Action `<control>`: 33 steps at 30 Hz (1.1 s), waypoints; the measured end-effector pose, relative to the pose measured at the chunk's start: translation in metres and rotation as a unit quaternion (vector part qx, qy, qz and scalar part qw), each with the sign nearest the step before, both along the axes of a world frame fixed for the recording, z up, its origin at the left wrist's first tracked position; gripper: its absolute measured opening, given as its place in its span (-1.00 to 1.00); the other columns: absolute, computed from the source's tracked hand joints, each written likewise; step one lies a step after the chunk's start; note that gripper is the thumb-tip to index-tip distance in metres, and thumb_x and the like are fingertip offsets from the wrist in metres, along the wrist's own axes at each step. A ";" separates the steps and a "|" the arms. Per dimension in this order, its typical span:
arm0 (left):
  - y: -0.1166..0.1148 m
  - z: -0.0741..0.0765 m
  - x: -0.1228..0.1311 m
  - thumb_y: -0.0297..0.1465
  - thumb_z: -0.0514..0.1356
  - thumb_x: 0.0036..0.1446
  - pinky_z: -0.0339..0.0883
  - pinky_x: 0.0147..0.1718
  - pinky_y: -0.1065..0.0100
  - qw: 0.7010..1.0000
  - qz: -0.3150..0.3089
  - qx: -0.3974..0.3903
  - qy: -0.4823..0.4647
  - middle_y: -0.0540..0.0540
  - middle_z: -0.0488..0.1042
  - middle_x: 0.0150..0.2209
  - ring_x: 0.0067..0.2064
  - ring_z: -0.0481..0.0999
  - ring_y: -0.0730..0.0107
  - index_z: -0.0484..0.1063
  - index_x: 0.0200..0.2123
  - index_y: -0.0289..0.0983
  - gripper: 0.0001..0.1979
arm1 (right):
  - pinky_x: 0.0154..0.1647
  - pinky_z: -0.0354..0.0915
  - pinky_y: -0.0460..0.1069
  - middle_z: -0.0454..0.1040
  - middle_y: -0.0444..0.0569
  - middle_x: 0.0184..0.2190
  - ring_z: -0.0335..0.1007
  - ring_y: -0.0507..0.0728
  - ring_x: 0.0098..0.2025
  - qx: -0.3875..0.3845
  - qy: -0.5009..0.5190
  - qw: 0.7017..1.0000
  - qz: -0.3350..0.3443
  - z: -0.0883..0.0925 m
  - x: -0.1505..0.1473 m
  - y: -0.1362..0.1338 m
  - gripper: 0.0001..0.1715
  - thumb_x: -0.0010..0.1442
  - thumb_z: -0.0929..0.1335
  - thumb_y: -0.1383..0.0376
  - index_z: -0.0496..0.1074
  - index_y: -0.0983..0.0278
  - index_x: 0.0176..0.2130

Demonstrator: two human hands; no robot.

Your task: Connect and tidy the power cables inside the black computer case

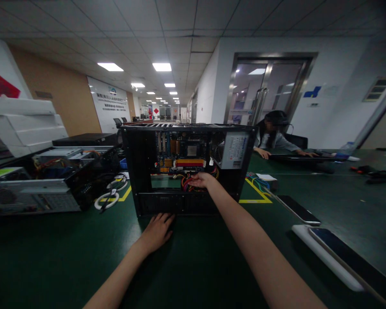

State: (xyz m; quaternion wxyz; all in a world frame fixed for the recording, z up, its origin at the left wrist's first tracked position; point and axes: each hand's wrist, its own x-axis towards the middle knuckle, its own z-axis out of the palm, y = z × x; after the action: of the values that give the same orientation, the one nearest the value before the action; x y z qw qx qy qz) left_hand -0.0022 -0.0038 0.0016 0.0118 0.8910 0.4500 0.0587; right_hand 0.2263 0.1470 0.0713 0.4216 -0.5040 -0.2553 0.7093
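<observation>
A black computer case [161, 204] stands on the green table in front of me, its side open. Inside are a motherboard [191, 150], red and yellow memory slots [189, 163] and a power supply [235, 149] at the upper right. My right hand [200, 180] reaches into the lower part of the case, its fingers closed around a bundle of coloured power cables [186, 182]. My left hand [157, 231] lies flat on the table with fingers spread, the fingertips at the case's bottom edge.
Another opened computer case [35, 193] lies at the left, near coiled white cables [107, 200]. Phones [298, 209] and a white flat box [324, 257] lie at the right. A person [273, 133] sits behind, at a dark flat panel [302, 158].
</observation>
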 end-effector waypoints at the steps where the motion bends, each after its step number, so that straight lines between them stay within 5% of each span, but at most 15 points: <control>1: 0.000 0.000 0.000 -0.37 -0.01 0.04 0.03 -0.01 0.15 1.000 0.000 0.000 0.001 -0.11 0.15 0.08 0.07 0.11 0.19 0.02 0.11 -0.18 -0.48 | -0.44 0.39 -0.05 0.30 -0.02 -0.46 0.39 0.06 -0.35 0.002 -0.001 1.000 0.000 0.000 0.000 0.000 -0.82 0.12 0.10 0.59 0.17 0.39 -0.38; 20: -0.002 0.003 0.000 -0.37 -0.02 0.04 0.03 0.00 0.16 1.000 -0.003 -0.005 -0.010 -0.10 0.14 0.08 0.08 0.10 0.20 0.03 0.10 -0.18 -0.49 | -0.30 0.36 0.03 0.36 0.11 -0.34 0.38 0.08 -0.26 -0.014 0.026 1.000 -0.002 -0.003 0.001 0.004 -0.86 0.14 0.12 0.52 0.20 0.40 -0.35; 33: -0.001 0.002 0.000 -0.36 -0.01 0.04 0.02 0.00 0.14 1.000 0.004 -0.008 -0.005 -0.10 0.15 0.08 0.08 0.11 0.19 0.02 0.11 -0.17 -0.48 | -0.37 0.36 -0.01 0.38 0.06 -0.45 0.39 0.07 -0.34 0.007 -0.011 1.000 0.026 0.001 -0.001 -0.003 -0.85 0.15 0.12 0.44 0.22 0.38 -0.39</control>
State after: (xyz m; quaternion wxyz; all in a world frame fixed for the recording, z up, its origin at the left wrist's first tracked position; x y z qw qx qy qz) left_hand -0.0017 -0.0049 0.0041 0.0205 0.8886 0.4543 0.0597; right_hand 0.2255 0.1443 0.0726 0.4040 -0.5023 -0.2781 0.7121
